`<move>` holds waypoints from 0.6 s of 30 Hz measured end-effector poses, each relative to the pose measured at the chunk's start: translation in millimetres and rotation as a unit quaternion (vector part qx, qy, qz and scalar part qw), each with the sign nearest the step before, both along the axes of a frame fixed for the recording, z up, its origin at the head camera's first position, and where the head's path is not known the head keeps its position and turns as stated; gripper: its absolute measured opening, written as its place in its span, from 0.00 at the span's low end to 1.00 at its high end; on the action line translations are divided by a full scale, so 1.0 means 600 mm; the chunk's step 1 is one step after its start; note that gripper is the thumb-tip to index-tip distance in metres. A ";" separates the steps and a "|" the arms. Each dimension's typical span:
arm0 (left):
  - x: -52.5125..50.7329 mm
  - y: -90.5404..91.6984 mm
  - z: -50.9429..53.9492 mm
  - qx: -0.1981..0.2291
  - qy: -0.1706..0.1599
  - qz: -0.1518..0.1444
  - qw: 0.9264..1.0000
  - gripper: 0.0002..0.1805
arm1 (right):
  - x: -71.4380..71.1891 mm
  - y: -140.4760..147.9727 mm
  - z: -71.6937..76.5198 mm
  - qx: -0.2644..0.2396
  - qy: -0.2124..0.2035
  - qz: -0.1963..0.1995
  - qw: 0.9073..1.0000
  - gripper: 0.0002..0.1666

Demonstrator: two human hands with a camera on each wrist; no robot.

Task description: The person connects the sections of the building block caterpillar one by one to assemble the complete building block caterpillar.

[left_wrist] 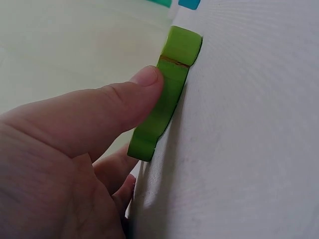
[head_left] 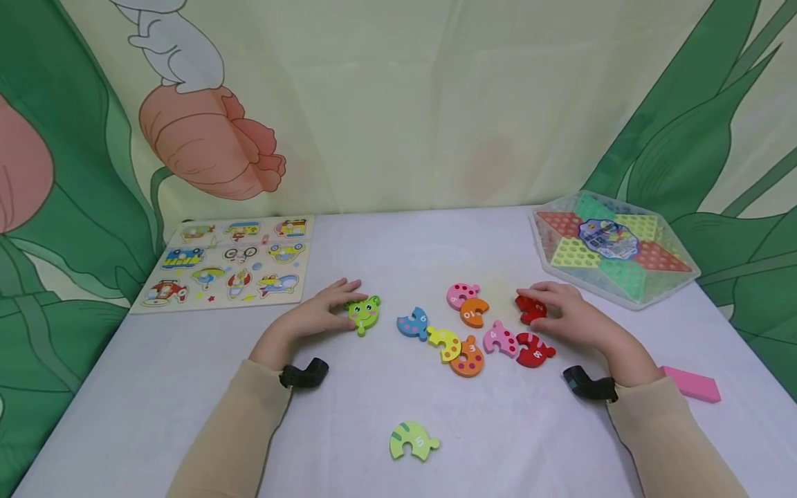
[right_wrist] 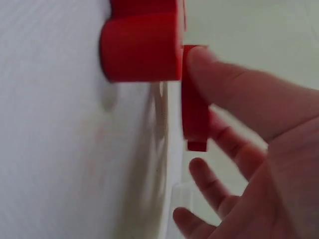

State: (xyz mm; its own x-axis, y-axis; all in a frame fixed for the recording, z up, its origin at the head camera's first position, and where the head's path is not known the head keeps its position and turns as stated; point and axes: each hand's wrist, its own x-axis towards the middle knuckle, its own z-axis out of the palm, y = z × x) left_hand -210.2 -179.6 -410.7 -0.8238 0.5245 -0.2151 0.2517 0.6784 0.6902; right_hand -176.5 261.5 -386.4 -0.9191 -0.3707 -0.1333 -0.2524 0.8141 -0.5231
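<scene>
In the head view my left hand (head_left: 317, 315) pinches the green smiling-face piece (head_left: 364, 313) at its left side; in the left wrist view the thumb of my left hand (left_wrist: 75, 129) presses the edge of the green piece (left_wrist: 167, 94), which rests on the cloth. My right hand (head_left: 573, 317) pinches a red piece (head_left: 530, 309) between thumb and fingers. The right wrist view shows my right hand (right_wrist: 259, 119) with this red piece (right_wrist: 195, 99) beside another red piece (right_wrist: 142, 47). A striped red piece (head_left: 534, 351) lies just below the hand in the head view.
Between the hands lie pink (head_left: 500, 339), orange (head_left: 468, 357), yellow (head_left: 445, 344) and blue (head_left: 414, 324) pieces. A light green piece (head_left: 412, 440) lies nearer. A picture board (head_left: 230, 266) is back left, a hexagonal game box (head_left: 613, 245) back right, a pink block (head_left: 692, 384) right.
</scene>
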 end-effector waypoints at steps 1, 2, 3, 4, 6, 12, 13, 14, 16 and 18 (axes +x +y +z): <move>0.000 0.000 0.000 0.000 0.000 -0.001 1.000 0.31 | 0.001 -0.003 0.003 -0.005 0.002 -0.001 1.000 0.35; 0.000 0.000 0.000 0.000 0.000 -0.001 1.000 0.31 | 0.003 -0.006 0.006 -0.013 0.000 -0.002 1.000 0.35; 0.000 0.000 0.000 0.000 0.000 -0.001 1.000 0.31 | 0.004 -0.010 0.009 -0.022 -0.004 -0.004 1.000 0.35; 0.001 0.000 0.000 0.000 0.000 -0.001 1.000 0.31 | 0.005 -0.014 0.012 -0.031 -0.008 -0.006 0.999 0.36; 0.001 -0.001 0.001 0.000 0.003 -0.001 1.000 0.31 | 0.007 -0.022 0.018 -0.046 -0.020 -0.013 0.999 0.37; 0.001 0.000 0.002 0.004 0.004 -0.002 1.000 0.30 | 0.010 -0.030 0.022 -0.059 -0.034 -0.042 0.997 0.37; 0.001 0.000 0.002 0.004 0.004 -0.002 1.000 0.30 | 0.010 -0.031 0.023 -0.060 -0.034 -0.044 0.997 0.36; 0.001 0.000 0.002 0.003 0.004 -0.003 1.000 0.30 | 0.011 -0.031 0.023 -0.060 -0.034 -0.046 0.997 0.36; 0.001 0.001 0.002 0.003 0.003 -0.003 1.000 0.30 | 0.013 -0.034 0.024 -0.067 -0.036 -0.045 0.996 0.36; 0.001 0.001 0.002 0.005 0.002 -0.003 1.000 0.30 | 0.015 -0.037 0.025 -0.073 -0.042 -0.046 0.995 0.36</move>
State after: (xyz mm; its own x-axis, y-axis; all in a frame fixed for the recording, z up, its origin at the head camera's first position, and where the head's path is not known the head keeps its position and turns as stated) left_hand -209.4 -179.3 -409.5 -0.8215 0.5314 -0.2066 0.2589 0.6705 0.6953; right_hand -167.6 239.1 -371.6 -0.9379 -0.3065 -0.1624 -0.1303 0.7454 -0.6538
